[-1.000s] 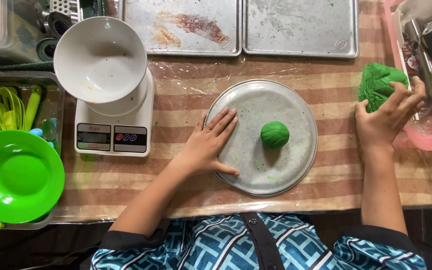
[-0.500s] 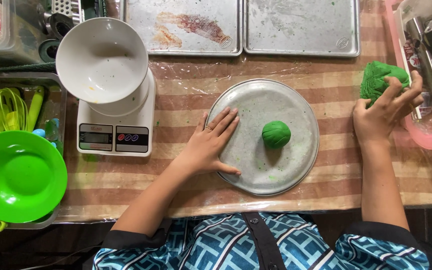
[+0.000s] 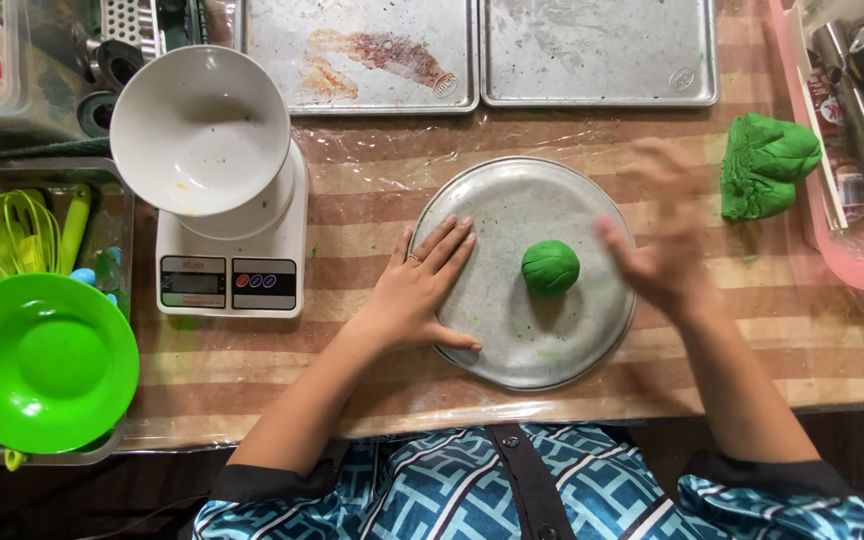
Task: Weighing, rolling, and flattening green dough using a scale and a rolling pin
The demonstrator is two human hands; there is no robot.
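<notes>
A round metal plate (image 3: 512, 352) lies on the striped table with a green dough ball (image 3: 550, 268) at its middle. My left hand (image 3: 420, 290) rests flat on the plate's left rim, fingers spread. My right hand (image 3: 664, 245) is blurred over the plate's right edge, fingers apart and empty, just right of the ball. A larger lump of green dough (image 3: 764, 163) sits on the table at the right, apart from both hands.
A kitchen scale (image 3: 227, 270) carries a white bowl (image 3: 200, 128) left of the plate. A green plastic bowl (image 3: 37, 362) sits in a tray with utensils at far left. Two metal baking trays (image 3: 597, 50) line the back. A pink tray (image 3: 842, 240) stands at the right.
My right hand let go of the large dough lump and swung left to the plate's right edge. The lump now lies on the table. My left hand stayed put.
</notes>
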